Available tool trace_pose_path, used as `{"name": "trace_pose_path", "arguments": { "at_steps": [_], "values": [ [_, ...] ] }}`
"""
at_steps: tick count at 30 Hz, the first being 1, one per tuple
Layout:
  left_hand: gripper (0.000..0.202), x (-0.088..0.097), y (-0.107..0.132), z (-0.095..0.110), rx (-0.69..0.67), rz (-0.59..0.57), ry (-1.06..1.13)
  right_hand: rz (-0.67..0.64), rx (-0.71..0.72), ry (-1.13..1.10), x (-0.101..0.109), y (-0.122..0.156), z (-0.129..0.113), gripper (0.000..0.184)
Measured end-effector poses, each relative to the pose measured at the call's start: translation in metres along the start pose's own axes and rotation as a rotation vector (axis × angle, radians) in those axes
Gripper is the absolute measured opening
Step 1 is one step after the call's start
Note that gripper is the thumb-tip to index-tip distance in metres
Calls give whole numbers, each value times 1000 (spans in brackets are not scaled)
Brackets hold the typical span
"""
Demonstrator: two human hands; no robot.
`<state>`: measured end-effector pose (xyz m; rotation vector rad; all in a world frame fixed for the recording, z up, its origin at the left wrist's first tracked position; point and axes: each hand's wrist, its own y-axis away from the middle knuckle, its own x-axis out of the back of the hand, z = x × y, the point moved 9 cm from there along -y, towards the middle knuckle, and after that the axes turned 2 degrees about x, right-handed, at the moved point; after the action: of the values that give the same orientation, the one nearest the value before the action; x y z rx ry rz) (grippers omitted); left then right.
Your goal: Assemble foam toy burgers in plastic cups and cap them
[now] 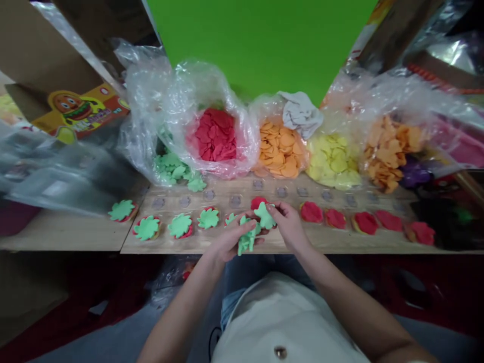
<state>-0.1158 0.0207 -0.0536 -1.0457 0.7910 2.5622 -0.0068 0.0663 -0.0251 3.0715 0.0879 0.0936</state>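
Several green leaf-shaped foam pieces (246,239) are gripped in my left hand (230,236), over the table's front edge. Between thumb and fingers, my right hand (290,224) pinches one green foam piece (265,216) just above a stack topped by a red foam piece (257,202). Left of my hands, several small stacks carry green tops, such as this green foam piece (180,225). To the right, stacks show red foam pieces (311,212) on top, some with yellow under them. My left hand partly covers one green-topped stack.
Along the back stand clear plastic bags with green (174,169), red (215,135), orange (282,148) and yellow pieces (335,159). A grey cloth (301,112) lies on the orange bag. A burger-printed box (81,108) is at left. Small clear plastic items (282,191) line the wooden table (170,246).
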Motion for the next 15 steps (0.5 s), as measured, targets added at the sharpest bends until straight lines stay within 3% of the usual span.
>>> {"name": "trace_pose_path", "arguments": {
  "at_steps": [4,6,9,13,15],
  "values": [
    [27,7,-12,0,-9,166,-139,-133,-155,-64,7,-5,11,34],
    [26,13,-13,5,-47,212,-178,-161,-177,7,15,-11,12,35],
    [25,25,-7,12,-87,270,-187,-167,-3,226,22,-32,-3,28],
    [31,39,6,22,-106,359,-256,-467,177,446,-14,-50,-6,19],
    [36,38,9,30,-141,409,-427,-485,283,678,-24,-59,-3,16]
  ]
}}
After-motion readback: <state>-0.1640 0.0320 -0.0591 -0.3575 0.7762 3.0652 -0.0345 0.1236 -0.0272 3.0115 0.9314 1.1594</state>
